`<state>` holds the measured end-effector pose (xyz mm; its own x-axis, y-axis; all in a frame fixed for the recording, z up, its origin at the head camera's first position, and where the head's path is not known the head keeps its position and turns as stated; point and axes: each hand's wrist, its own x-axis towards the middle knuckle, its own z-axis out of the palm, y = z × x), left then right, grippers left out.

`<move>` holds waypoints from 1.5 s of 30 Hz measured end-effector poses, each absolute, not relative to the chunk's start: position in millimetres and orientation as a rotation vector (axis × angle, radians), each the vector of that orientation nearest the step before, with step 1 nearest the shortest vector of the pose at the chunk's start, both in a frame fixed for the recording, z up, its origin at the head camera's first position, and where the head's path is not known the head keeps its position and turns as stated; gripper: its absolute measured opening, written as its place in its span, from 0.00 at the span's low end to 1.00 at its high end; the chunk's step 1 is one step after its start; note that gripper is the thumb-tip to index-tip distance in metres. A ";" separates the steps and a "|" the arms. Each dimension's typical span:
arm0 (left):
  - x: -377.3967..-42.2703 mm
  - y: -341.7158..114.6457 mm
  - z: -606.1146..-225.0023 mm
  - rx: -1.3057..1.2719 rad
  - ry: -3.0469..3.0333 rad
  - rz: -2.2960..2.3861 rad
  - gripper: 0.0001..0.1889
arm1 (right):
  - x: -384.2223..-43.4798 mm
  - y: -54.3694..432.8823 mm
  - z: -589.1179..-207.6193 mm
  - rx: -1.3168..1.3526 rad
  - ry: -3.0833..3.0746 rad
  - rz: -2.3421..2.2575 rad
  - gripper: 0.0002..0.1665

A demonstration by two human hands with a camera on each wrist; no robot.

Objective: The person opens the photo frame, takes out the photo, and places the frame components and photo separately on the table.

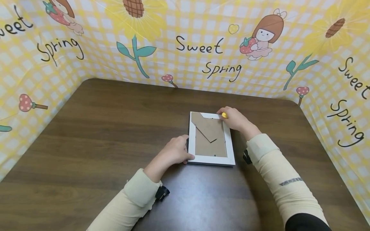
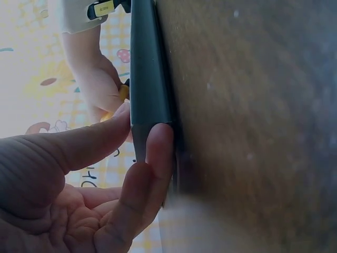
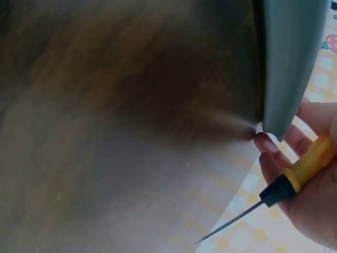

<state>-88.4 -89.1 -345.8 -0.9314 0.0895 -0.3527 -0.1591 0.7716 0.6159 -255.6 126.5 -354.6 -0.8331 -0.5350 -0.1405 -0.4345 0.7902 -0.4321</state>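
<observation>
A white picture frame (image 1: 231,146) lies with its brown backboard (image 1: 208,150) facing up, a stand flap angled across the board. My left hand (image 1: 174,150) pinches the near left corner, thumb on top and fingers against the side and underneath, as the left wrist view shows. At the far right corner, my right hand (image 1: 235,118) holds the frame's edge between thumb and fingers. That same hand keeps a small screwdriver (image 3: 310,161) with a yellow handle and black collar in its palm. Its thin metal shaft points away from the frame.
The dark wooden table (image 1: 101,144) extends around the frame. A yellow checked cloth (image 1: 185,25) with printed flowers and lettering rises behind the table and at both sides. Black wrist devices (image 1: 162,193) sit at the cuffs of both sleeves.
</observation>
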 end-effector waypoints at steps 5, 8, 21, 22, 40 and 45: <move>-92.2 -91.8 -345.8 -0.036 2.603 0.941 0.42 | -256.3 127.2 -356.7 -0.720 2.734 -0.579 0.17; -95.1 -93.6 -345.7 -0.030 2.599 0.941 0.42 | -257.1 127.8 -357.7 -0.719 2.750 -0.567 0.17; -106.8 -99.2 -344.3 -0.003 2.621 0.901 0.39 | -256.7 132.1 -358.2 -0.690 2.795 -0.496 0.18; -107.6 -99.8 -344.4 -0.002 2.620 0.904 0.38 | -256.2 132.7 -358.2 -0.684 2.798 -0.491 0.18; -119.2 -111.4 -344.8 -0.037 2.633 0.935 0.25 | -246.0 141.0 -346.6 -0.539 2.803 -0.388 0.14; -122.4 -115.8 -345.1 -0.082 2.673 0.922 0.15 | -245.3 141.4 -344.7 -0.532 2.813 -0.357 0.13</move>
<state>-122.4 -115.8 -345.1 -0.9499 0.0470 -0.3089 -0.1534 0.7912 0.5920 -245.3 141.4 -344.7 -0.9002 -0.3854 -0.2026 -0.3226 0.9029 -0.2841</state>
